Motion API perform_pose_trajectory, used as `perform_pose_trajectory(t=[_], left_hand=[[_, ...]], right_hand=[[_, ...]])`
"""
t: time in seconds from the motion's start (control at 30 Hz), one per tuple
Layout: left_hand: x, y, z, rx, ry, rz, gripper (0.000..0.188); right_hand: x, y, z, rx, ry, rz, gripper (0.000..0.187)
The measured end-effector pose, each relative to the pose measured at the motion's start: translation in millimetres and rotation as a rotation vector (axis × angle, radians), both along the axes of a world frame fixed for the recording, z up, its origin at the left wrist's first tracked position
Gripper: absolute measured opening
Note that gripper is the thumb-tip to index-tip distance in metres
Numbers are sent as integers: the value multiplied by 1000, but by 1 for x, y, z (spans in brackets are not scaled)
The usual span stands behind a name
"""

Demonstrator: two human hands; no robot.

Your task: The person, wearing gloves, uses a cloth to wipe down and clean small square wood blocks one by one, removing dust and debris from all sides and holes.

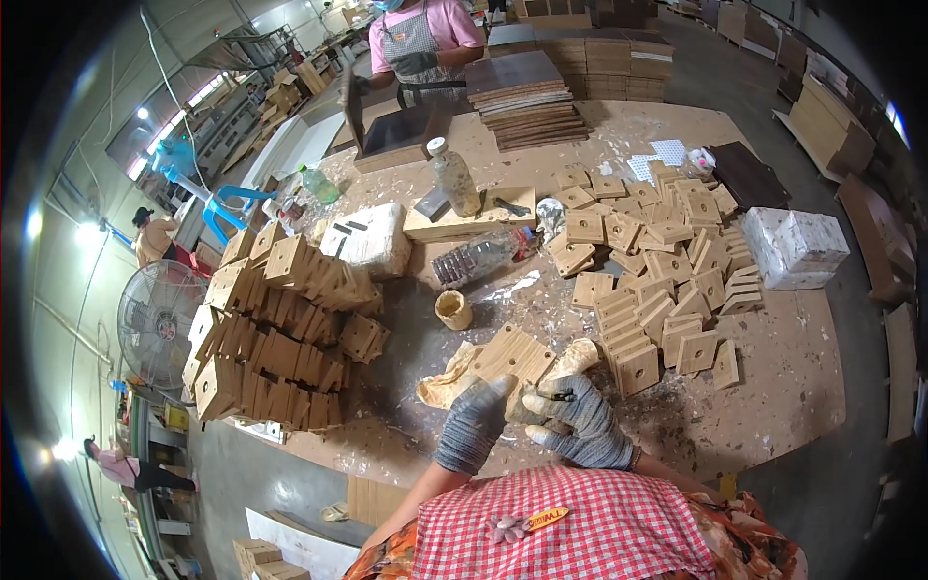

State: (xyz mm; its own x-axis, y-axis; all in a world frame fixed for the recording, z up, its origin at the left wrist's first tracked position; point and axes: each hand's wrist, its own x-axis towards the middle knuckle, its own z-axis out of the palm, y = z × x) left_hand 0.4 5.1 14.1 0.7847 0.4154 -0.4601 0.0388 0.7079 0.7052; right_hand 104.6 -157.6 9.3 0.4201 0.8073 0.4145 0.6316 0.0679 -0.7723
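Both my hands wear grey knitted gloves and meet near the table's front edge. My left hand (472,425) is closed on the near edge of a flat wooden block (512,356) with drilled holes, its thumb on the near side. My right hand (582,425) is curled just right of the block, with a small dark narrow thing (555,394) at its fingers; its kind is unclear. Crumpled cream cloth (447,379) lies beside the block on the left, and a similar pale wad (578,358) sits beyond my right hand.
Stacked wooden blocks (280,338) stand left; a loose heap of them (667,261) lies right. Between are an open small pot (452,309), a lying plastic bottle (483,259), an upright bottle (454,179) and a white wrapped block (367,240). Across the table, a person (425,48) handles dark panels.
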Motion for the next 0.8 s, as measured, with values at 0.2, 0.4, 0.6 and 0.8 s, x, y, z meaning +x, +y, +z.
perform_pose_trajectory(t=[0.2,0.4,0.6,0.8], left_hand=[[6,-8,6,231,118,46,27],[1,-7,7,408,133,-1,27],[2,-8,22,158,217,-20,31],[1,-9,22,129,133,-11,36]], right_hand=[[4,2,8,51,-73,71,41],[5,0,12,42,-74,102,40],[15,-9,8,22,-27,-25,40],[34,-12,2,127,32,-203,42]])
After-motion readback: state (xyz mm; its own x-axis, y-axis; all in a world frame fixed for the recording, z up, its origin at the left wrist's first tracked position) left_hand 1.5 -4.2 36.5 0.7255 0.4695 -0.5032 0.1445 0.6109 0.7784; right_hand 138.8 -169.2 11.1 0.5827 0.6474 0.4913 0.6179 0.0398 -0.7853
